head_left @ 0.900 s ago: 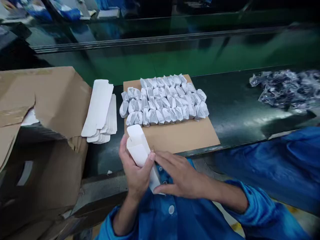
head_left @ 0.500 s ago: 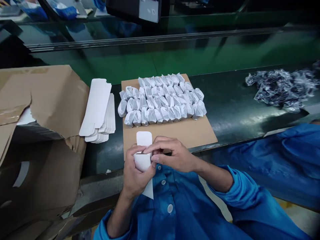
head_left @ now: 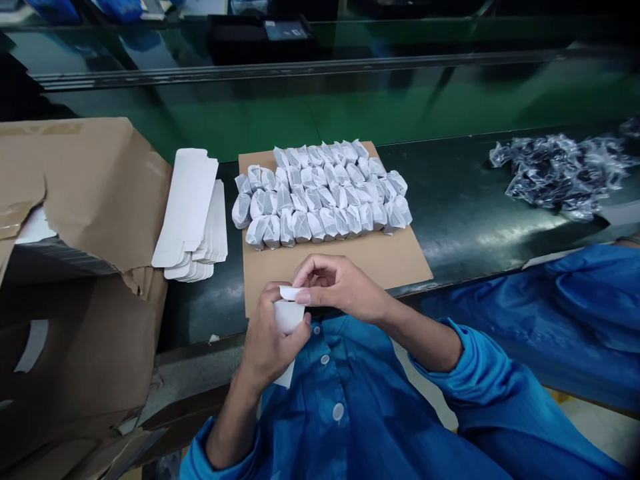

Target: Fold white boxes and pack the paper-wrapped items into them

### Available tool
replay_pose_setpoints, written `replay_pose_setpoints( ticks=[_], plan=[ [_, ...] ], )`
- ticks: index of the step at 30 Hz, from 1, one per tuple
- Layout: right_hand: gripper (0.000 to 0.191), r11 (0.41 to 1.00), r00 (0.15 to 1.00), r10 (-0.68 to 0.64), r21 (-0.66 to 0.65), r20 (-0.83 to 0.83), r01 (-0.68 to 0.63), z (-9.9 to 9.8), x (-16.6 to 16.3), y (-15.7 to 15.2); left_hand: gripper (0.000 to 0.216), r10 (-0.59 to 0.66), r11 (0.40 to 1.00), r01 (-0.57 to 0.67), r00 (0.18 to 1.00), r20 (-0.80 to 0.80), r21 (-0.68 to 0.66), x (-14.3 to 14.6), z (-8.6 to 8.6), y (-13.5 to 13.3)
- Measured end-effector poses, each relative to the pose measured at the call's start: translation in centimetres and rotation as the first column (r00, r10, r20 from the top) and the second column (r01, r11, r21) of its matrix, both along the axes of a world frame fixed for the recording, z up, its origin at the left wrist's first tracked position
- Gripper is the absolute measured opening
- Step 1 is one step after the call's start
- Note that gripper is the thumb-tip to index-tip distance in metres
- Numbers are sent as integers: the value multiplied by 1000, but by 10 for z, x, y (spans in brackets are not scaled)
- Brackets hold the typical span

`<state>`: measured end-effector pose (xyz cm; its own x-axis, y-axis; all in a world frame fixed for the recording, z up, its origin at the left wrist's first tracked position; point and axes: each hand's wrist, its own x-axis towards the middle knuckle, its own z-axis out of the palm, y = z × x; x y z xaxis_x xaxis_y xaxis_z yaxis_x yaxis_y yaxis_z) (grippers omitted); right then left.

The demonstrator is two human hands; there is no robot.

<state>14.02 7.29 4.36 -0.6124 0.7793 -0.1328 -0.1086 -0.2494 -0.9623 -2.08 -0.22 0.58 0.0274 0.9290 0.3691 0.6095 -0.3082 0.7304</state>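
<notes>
My left hand [head_left: 270, 340] is wrapped round a small white carton [head_left: 287, 317], held upright close to my chest. My right hand [head_left: 340, 287] pinches the carton's top flap, which is bent over the open end. Just beyond both hands lies a brown cardboard sheet [head_left: 380, 260] carrying rows of small white wrapped packets [head_left: 320, 197]. Left of the sheet is a stack of flat white carton blanks [head_left: 193, 220].
A large open brown cardboard box [head_left: 85, 200] fills the left side. A heap of clear plastic bags with dark contents [head_left: 560, 173] lies at the far right of the dark bench. Blue cloth [head_left: 575, 307] lies at right. A green conveyor belt [head_left: 280, 123] runs behind.
The carton's upright top flap has been folded down over its end. My right hand moved from the carton's side to its top. The view shifted slightly.
</notes>
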Motion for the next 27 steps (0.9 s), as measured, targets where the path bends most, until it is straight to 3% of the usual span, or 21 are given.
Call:
replay_pose_setpoints(
  ticks=[4,7,10,12,15,17,20,23,25,27],
  plan=[
    [25,999,999,-52,3,14,52,0,-5,-9,68,75,991,-84,993,91,107,5,-8,-3],
    [17,990,994,-108,92,17,106,-1,-8,-15,99,95,991,-99,994,52,84,5,-10,-6],
    [13,969,992,-126,217,30,117,-1,-10,-18,98,132,990,-124,983,-131,64,0,-6,-8],
    [12,969,991,-131,213,7,127,-2,-11,-20,92,114,992,-100,967,-226,70,-3,-3,-9],
    [12,973,986,-158,162,-42,163,-3,-13,-23,92,70,995,-50,961,-268,81,-6,0,-9],
    [11,955,979,-200,219,-36,203,-5,-15,-26,95,65,996,-48,962,-264,69,-6,0,-9],
    [13,862,968,-250,459,11,217,-11,-17,-33,98,74,997,-75,975,-209,3,-7,-2,-10],
    [20,661,953,-300,731,49,170,-23,-18,-39,95,89,994,-97,987,-130,-57,-9,-6,-13],
    [22,531,942,-328,839,77,116,-31,-17,-40,93,67,993,-76,993,-99,-87,-11,-8,-15],
    [21,455,942,-307,891,139,16,-37,-14,-39,92,19,993,-28,996,-85,-111,-13,-11,-18]
  ],
)
